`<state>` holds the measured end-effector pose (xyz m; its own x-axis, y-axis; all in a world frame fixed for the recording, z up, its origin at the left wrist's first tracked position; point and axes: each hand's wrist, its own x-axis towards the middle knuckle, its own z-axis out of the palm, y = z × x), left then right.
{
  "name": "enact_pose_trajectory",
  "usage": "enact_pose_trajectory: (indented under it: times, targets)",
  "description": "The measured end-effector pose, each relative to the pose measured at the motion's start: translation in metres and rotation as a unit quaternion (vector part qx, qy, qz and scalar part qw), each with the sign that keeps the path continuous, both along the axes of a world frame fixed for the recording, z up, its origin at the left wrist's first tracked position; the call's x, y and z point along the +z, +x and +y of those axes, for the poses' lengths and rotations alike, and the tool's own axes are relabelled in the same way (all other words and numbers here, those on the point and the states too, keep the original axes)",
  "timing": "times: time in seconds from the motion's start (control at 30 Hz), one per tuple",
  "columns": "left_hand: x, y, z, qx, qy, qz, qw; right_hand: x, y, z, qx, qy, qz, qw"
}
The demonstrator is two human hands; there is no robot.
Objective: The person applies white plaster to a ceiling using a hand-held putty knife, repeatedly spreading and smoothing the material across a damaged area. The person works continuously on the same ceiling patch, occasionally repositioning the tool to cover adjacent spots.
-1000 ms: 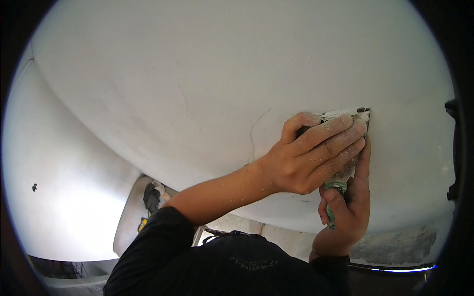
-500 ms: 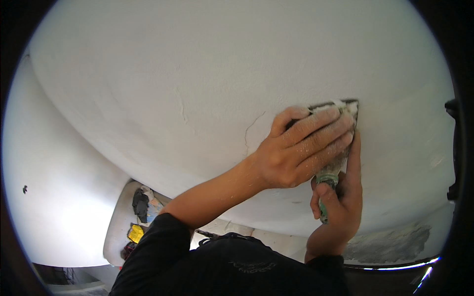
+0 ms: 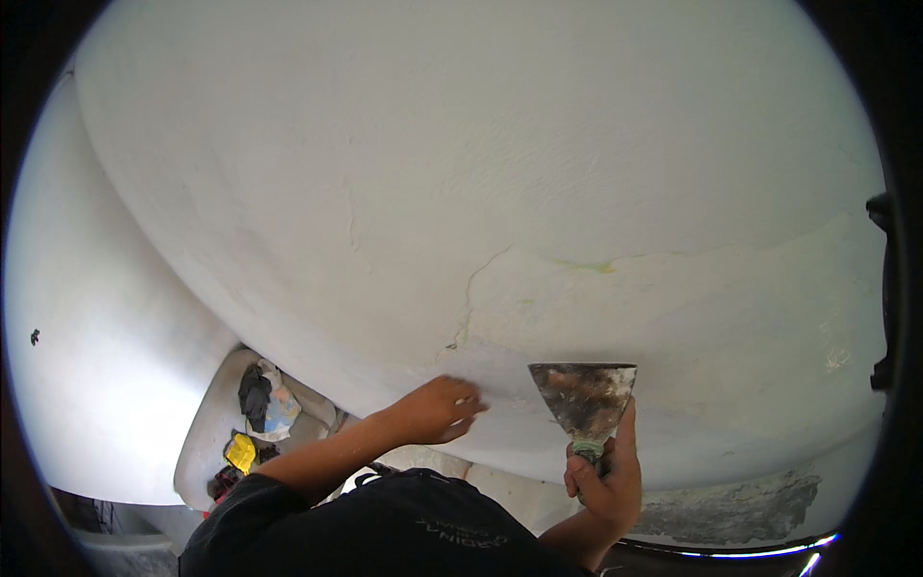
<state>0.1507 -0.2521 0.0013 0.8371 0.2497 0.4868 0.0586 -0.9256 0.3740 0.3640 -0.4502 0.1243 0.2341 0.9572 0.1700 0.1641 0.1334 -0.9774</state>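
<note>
My right hand (image 3: 610,478) grips the green handle of a putty knife (image 3: 584,399), its index finger stretched along the side of the blade. The broad, stained metal blade points upward, its straight edge against or just in front of the pale wall (image 3: 596,144); I cannot tell whether it touches. To its left, my left hand (image 3: 437,409) is off the tool and near the lower wall. Its fingers are loosely bent and a little blurred, with a gap by the thumb and nothing visible in them. A thin crack (image 3: 469,288) runs down the wall above both hands.
Yellowish marks (image 3: 604,267) and a faint ridge cross the wall. At lower left, a pale ledge (image 3: 197,462) bears a dark cloth (image 3: 255,394), a crumpled bag (image 3: 281,409) and a yellow item (image 3: 239,452). A rough grey patch (image 3: 731,510) shows at lower right.
My left hand has come off the putty knife's blade and moved down and left. My right hand has lowered the putty knife, uncovering the yellowish marks.
</note>
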Motion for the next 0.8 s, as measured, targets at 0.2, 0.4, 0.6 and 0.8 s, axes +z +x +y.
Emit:
enact_pose_trajectory:
  times: [0.2,0.4,0.6,0.8]
  targets:
    - [0.017,-0.034,0.032,-0.070,-0.119,0.162,0.977,0.020,-0.039,0.066,0.015,0.066,0.059,0.996]
    - [0.141,-0.016,0.001,0.057,0.207,-0.294,0.931,0.073,-0.072,0.059,-0.024,0.092,0.082,0.992]
    - [0.185,0.040,0.020,0.051,0.268,-0.312,0.910,0.102,-0.075,0.062,-0.055,0.018,0.034,0.998]
    - [0.184,0.057,0.019,0.065,0.244,-0.412,0.876,0.099,-0.079,0.064,-0.085,0.016,-0.035,0.996]
